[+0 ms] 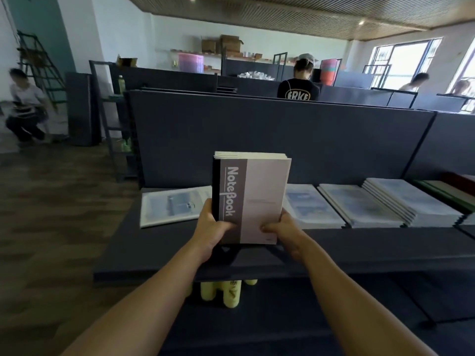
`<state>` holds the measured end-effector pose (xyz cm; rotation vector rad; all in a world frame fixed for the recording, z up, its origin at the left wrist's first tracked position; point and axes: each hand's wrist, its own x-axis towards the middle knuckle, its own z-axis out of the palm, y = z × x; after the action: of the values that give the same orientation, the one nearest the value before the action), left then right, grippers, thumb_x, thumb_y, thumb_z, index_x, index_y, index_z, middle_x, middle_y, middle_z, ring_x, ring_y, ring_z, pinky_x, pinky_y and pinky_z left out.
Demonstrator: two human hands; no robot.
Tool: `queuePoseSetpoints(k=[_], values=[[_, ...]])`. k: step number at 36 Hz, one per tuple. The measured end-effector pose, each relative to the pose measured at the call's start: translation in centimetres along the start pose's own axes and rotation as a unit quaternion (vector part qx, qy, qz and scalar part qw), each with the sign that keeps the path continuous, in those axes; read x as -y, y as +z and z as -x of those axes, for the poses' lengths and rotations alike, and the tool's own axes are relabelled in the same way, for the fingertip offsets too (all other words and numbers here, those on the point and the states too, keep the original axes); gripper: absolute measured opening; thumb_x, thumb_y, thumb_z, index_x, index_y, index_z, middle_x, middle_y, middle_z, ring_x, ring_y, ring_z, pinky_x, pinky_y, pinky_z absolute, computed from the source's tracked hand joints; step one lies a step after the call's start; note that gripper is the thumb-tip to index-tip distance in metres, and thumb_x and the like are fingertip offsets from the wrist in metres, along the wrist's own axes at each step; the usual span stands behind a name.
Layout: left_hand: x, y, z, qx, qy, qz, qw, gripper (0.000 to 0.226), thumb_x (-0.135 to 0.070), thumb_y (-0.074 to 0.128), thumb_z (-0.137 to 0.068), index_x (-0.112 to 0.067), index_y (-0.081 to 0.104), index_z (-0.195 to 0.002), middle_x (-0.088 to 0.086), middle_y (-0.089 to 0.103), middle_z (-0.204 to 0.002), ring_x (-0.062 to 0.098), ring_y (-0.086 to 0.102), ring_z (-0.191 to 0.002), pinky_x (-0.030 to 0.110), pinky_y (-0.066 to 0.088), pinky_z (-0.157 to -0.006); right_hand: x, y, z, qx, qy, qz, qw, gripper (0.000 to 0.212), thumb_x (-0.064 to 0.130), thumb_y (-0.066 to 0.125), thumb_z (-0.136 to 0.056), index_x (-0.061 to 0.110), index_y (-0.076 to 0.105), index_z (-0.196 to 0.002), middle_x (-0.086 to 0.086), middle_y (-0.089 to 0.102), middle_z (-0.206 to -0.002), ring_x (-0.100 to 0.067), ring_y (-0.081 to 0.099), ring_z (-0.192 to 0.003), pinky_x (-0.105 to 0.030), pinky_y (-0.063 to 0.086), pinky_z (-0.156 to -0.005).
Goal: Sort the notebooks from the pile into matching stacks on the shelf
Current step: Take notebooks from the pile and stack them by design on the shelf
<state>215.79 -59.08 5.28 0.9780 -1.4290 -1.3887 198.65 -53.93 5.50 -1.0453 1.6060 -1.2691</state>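
I hold a bundle of several grey notebooks [257, 191] upright above the dark shelf [159, 253], the front cover reading "NoteBook" facing me. My left hand [213, 227] grips the bundle's lower left edge, thumb on the cover. My right hand [282, 229] grips the lower right corner, thumb across the cover. A single blue-and-white notebook [172, 205] lies flat on the shelf to the left. More blue-and-white notebooks lie to the right: a flat stack [311, 206] and a fanned stack [385, 204].
Green and red notebooks [452, 191] lie at the far right of the shelf. A dark back panel [257, 134] rises behind the shelf. Yellow bottles [226, 291] stand on the level below. Other people work at shelves behind; one crouches at the far left.
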Motion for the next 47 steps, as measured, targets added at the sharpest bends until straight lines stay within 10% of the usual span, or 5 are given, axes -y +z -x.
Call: queuePoseSetpoints(k=[18, 23, 31, 41, 47], values=[[-1.5, -0.4, -4.2, 0.053, -0.167, -0.185, 0.967, 0.034, -0.041, 0.071, -0.084, -0.015, 0.059, -0.103, 0.003, 0.064, -0.095, 0.018, 0.060, -0.085, 0.031, 0.049, -0.069, 1.9, -0.2, -2.7, -0.043, 0.094, 0.081, 0.991, 0.032, 0.005, 0.048, -0.095, 0.002, 0.048, -0.127, -0.012, 0.062, -0.115, -0.029, 0.059, -0.105, -0.045, 0.049, -0.095], [-0.1, -3.0, -5.0, -0.038, -0.003, -0.537, 0.843, 0.038, -0.045, 0.037, -0.100, -0.015, 0.060, -0.098, 0.005, 0.065, -0.103, 0.025, 0.060, -0.096, 0.036, 0.044, -0.085, 1.1, 0.7, -4.2, -0.060, 0.126, 0.075, 0.987, 0.028, 0.001, 0.050, -0.092, 0.001, 0.055, -0.119, -0.018, 0.064, -0.114, -0.035, 0.059, -0.105, -0.040, 0.048, -0.090], [1.5, -7.2, -6.8, 0.033, 0.016, -0.661, 0.749, 0.053, -0.065, 0.059, -0.081, -0.021, 0.053, -0.109, 0.004, 0.059, -0.119, 0.028, 0.050, -0.115, 0.037, 0.045, -0.083, 2.0, 0.3, -5.1, -0.071, 0.135, 0.058, 0.987, 0.019, 0.000, 0.050, -0.093, 0.005, 0.058, -0.109, -0.014, 0.064, -0.109, -0.031, 0.059, -0.098, -0.035, 0.046, -0.079], [1.5, -6.9, -7.0, 0.053, 0.175, -0.796, 0.576, 0.044, -0.014, 0.041, -0.098, -0.011, 0.032, -0.141, 0.008, 0.064, -0.115, 0.029, 0.064, -0.099, 0.039, 0.048, -0.083, 3.0, -1.1, -4.8, -0.104, 0.159, 0.029, 0.981, 0.017, 0.004, 0.050, -0.094, 0.003, 0.054, -0.111, -0.014, 0.057, -0.113, -0.027, 0.051, -0.093, -0.030, 0.039, -0.065], [1.3, -9.6, -6.4, -0.049, 0.079, -0.653, 0.752, 0.024, -0.003, 0.049, -0.088, -0.015, 0.066, -0.100, 0.006, 0.067, -0.103, 0.026, 0.063, -0.091, 0.035, 0.050, -0.074, 2.4, -0.4, -4.9, -0.117, 0.150, 0.087, 0.978, 0.025, 0.004, 0.053, -0.092, 0.000, 0.056, -0.116, -0.016, 0.059, -0.115, -0.031, 0.054, -0.105, -0.034, 0.042, -0.084]])
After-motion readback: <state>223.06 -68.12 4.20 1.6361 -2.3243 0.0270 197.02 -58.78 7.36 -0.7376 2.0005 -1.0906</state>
